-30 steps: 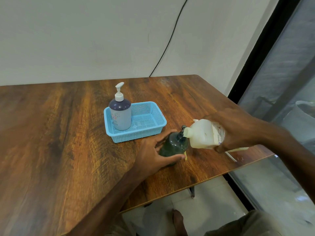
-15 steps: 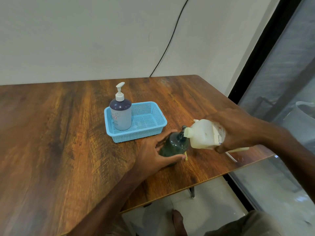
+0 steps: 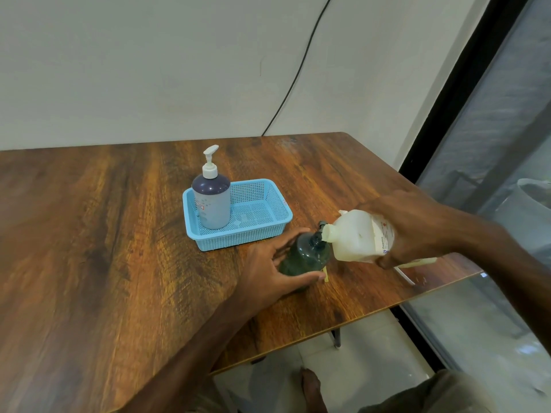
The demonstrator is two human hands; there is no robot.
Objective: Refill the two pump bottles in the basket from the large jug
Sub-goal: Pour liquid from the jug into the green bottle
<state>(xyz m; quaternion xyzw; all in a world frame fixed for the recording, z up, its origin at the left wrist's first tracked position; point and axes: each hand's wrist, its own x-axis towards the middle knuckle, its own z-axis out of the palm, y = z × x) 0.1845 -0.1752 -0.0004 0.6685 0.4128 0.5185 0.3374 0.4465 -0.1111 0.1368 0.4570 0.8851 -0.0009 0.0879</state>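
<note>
Our left hand [image 3: 268, 266] curls around the dark green bottle [image 3: 304, 257], fingers on its far side and thumb on the near side, holding it upright on the table [image 3: 104, 248] just in front of the blue basket [image 3: 238, 245]. Our right hand [image 3: 417, 234] grasps the large jug [image 3: 354, 236] by its body, tipped sideways so its spout meets the green bottle's open neck. We cannot tell whether liquid is flowing. The other pump bottle [image 3: 212, 204], purple with a white pump, stands upright in the basket's left end. A black cable [image 3: 298, 73] runs down the wall.
</note>
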